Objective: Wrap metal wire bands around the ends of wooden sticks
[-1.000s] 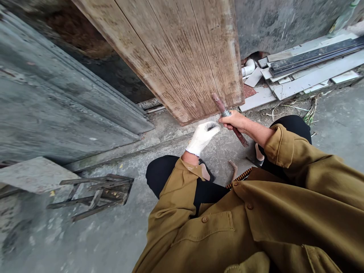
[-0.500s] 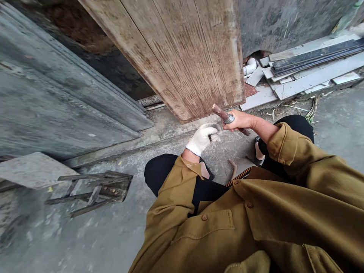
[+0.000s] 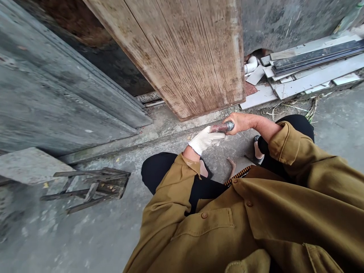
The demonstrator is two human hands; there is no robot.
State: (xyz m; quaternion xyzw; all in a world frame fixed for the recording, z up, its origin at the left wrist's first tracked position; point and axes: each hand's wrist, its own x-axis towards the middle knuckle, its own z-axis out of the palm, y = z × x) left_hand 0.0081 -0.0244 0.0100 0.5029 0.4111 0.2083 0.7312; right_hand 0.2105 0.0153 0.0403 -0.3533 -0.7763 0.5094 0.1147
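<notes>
A short reddish-brown wooden stick [image 3: 218, 128] lies roughly level between my hands, in front of my knees. Silvery wire [image 3: 230, 126] is wound round it near its right part. My left hand [image 3: 207, 139], in a white knitted glove, is closed round the stick's left end, its fingers beneath it. Bare and wrapped round the stick by the wire coil is my right hand [image 3: 241, 123]; some of its fingers are hidden. Below, on the ground between my feet, rests another crooked piece of stick [image 3: 231, 167].
A plank door panel [image 3: 193, 68] leans ahead, its foot on a concrete ledge. Grey boards [image 3: 62, 87] stand at the left, above an overturned wooden stool [image 3: 93, 185]. Stacked white strips [image 3: 315, 77], a white pipe elbow [image 3: 250, 65] and dry stalks [image 3: 313, 110] lie at the right.
The stick has swung from slanting up and left to nearly level, pointing left. My left hand, apart from it before, now grips its left end.
</notes>
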